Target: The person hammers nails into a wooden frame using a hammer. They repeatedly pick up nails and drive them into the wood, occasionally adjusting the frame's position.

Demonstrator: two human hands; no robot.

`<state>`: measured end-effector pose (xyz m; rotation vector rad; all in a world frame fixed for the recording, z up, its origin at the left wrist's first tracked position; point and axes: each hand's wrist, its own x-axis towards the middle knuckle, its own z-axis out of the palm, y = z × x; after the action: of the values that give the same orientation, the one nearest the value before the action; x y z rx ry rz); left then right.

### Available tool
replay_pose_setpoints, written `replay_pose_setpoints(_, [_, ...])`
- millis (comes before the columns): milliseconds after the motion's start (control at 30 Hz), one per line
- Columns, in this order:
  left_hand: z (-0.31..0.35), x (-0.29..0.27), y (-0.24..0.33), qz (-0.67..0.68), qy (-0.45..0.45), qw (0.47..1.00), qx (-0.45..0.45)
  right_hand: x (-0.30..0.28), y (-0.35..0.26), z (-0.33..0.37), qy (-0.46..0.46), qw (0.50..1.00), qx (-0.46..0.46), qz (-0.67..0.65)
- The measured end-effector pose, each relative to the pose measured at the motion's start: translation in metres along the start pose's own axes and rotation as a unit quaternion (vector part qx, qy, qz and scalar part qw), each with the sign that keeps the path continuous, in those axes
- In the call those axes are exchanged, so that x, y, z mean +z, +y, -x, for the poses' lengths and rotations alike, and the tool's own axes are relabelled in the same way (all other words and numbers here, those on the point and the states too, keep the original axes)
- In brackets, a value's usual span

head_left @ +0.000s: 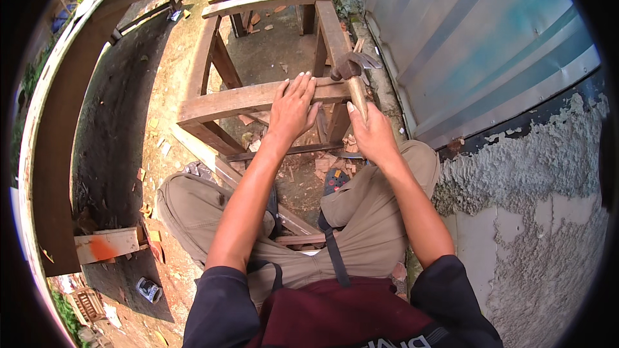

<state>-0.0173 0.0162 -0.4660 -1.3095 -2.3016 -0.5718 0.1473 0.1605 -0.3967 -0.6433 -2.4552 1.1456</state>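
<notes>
Your right hand (373,134) grips a wooden-handled claw hammer (357,93), its dark metal head above the right end of a brown wooden frame's near rail (225,104); your left hand (293,104) lies flat across that rail. Lower left lies a black-and-white cylindrical container (149,290), contents unclear. Ribbed grey-blue metal sheeting (477,45) crowds the right; sunlit ground (166,154) gives room leftward.

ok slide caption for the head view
Left hand on the near rail of a wooden frame, right hand gripping a claw hammer near the rail's right end.

Right fingers (354,114) grip a hammer (357,92); left fingers (298,87) touch a wooden rail (232,102).
</notes>
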Motion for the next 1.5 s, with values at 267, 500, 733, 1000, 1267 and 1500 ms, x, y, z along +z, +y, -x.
replay_pose_setpoints(267, [0.006, -0.003, 0.001, -0.004, -0.027, 0.999, -0.024, 0.006, -0.034, 0.006, 0.005, 0.999, -0.034, -0.018])
replay_pose_setpoints(500, [0.0, -0.002, 0.006, -0.026, -0.043, 0.998, -0.026, -0.002, -0.017, 0.0, -0.015, 0.999, -0.024, 0.046])
replay_pose_setpoints(733, [-0.003, -0.004, 0.005, -0.02, -0.038, 0.999, -0.025, 0.003, -0.003, -0.006, -0.04, 0.994, -0.011, 0.097])
replay_pose_setpoints(1000, [0.017, -0.002, -0.006, 0.006, 0.046, 0.999, -0.02, 0.001, 0.002, -0.01, -0.06, 0.992, 0.006, 0.114])
replay_pose_setpoints(1267, [0.015, -0.005, 0.003, -0.017, 0.048, 0.998, -0.036, -0.016, -0.029, -0.015, -0.01, 0.998, -0.05, 0.031])
replay_pose_setpoints(1500, [0.017, -0.003, 0.006, -0.032, 0.023, 0.998, -0.053, 0.011, -0.03, -0.008, -0.074, 0.993, -0.018, 0.085])
